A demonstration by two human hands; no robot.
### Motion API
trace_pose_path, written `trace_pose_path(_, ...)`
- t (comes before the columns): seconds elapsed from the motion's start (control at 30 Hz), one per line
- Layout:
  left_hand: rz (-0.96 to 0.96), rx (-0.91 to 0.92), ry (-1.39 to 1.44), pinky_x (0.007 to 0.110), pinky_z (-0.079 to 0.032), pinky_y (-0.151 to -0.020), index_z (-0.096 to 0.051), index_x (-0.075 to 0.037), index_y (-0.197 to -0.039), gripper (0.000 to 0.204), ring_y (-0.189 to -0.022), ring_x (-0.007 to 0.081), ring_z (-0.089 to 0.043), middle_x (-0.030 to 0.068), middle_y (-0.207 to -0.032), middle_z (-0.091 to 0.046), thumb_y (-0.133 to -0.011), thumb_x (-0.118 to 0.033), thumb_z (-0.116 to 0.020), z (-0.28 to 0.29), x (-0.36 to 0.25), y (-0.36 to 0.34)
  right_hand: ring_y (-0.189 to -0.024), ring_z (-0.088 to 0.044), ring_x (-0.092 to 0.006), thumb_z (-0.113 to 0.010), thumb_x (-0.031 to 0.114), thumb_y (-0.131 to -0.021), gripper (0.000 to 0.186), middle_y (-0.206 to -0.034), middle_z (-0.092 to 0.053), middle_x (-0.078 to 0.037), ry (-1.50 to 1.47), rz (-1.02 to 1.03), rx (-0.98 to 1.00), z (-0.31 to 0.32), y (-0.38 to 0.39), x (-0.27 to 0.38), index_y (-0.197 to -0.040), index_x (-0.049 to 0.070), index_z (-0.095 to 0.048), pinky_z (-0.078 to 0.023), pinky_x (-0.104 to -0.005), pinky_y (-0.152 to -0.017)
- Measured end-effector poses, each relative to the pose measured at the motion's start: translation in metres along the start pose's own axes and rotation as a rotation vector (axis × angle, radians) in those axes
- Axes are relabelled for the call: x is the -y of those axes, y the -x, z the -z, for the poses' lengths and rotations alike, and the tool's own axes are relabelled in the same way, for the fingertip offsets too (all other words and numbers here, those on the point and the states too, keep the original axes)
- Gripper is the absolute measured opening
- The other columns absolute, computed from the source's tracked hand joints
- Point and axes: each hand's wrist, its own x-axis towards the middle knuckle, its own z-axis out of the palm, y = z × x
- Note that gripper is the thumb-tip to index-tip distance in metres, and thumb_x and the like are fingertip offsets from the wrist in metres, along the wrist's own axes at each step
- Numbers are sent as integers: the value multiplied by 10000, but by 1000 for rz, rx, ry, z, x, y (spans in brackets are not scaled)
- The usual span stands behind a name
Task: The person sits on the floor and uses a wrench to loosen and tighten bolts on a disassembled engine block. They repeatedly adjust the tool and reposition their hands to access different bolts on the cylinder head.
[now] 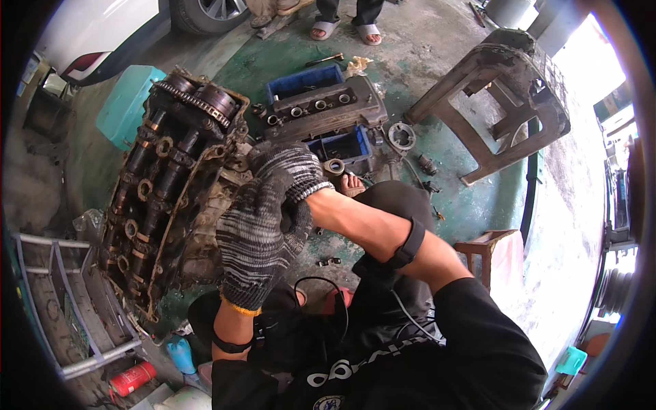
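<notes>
An engine (160, 184) stands at left with its top uncovered, showing dark camshafts and a timing chain (198, 106) round the sprockets at its far end. Both my hands wear black-and-grey striped knit gloves and are close together at the engine's right side. My right hand (290, 169) is the farther one, its fingers curled by the engine's edge. Nearer to me, my left hand (253, 242) is closed, its upper part against the right glove. What either hand grips is hidden by the gloves. Just right of my right wrist shows a metal ring-shaped part (333, 167).
A valve cover (328, 109) lies on the green floor by blue trays (294, 83). Loose parts and a metal ring (401, 137) are scattered near it. A worn stool (506, 116) lies tipped at right. Someone's slippered feet (347, 31) stand beyond. A ladder-like frame (68, 301) is at left.
</notes>
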Motion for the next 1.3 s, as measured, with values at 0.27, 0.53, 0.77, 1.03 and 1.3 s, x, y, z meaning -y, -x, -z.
trace_pose_path(0.27,3,314,-185,424,-563,-794,-692,-1,-1098,330,-878,349,-697,224,-1065,-693,-818,-176,-701,-6,-7,13,-820,-664,-273,-640,137,-817,114,-884,-696,-152,-176,147,84,-106,25,-32,-840,64,-725,-523,-349,-724)
trace_pose_path(0.53,469,397,754,319,-521,-726,-708,9,-928,123,-739,146,-634,108,-796,-703,-823,-41,-668,-39,19,42,-765,-626,-242,-642,78,-815,62,-810,-660,-122,-627,243,-44,-193,46,-55,-795,63,-699,-499,-322,-670)
trace_pose_path(0.77,786,364,1181,274,-509,-693,-729,-36,-964,126,-748,108,-623,7,-824,-704,-848,-65,-691,-6,5,31,-739,-571,-131,-721,-48,-744,126,-824,-656,-11,-1294,310,374,-66,67,-16,-822,44,-683,-495,-298,-676)
trace_pose_path(1.03,178,433,405,370,-545,-751,-694,-59,-1022,192,-803,277,-670,130,-898,-696,-852,-150,-699,7,21,25,-939,-653,-237,-625,209,-928,224,-967,-693,-135,-1433,419,-51,-126,55,10,-982,3,-693,-526,-394,-868)
trace_pose_path(1.3,-47,424,-138,438,-532,-716,-683,-101,-1087,249,-805,334,-652,146,-878,-677,-873,-213,-624,2,-2,37,-944,-654,-237,-610,205,-933,226,-976,-694,-136,-920,315,141,-159,68,4,-994,3,-692,-525,-393,-875)
